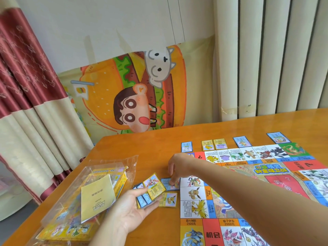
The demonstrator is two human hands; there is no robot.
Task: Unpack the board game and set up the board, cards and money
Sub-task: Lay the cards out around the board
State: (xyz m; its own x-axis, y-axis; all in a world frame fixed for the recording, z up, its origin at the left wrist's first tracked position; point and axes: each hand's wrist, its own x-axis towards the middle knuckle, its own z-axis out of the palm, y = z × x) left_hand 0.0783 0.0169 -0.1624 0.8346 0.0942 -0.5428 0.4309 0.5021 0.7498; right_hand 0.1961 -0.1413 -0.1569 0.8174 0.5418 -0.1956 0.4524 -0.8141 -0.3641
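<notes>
The game board [248, 183] lies unfolded on the right of the orange table [142, 148]. My left hand [131, 208], palm up, holds a fanned stack of property cards [150, 190] just left of the board. My right hand [174, 166] reaches across the board and pinches a blue card [167, 183] lying flat at the board's left edge. A yellow-framed card [168, 199] lies beside it on the table. Several cards [213, 144] lie in a row along the board's far edge.
At the left front, a clear plastic bag [99, 167] holds the yellow game box [67, 229] and a folded yellow leaflet [95, 197]. A cartoon burger cloth [134, 89] hangs behind the table. A red curtain [26, 86] hangs left, white drapes [275, 59] right.
</notes>
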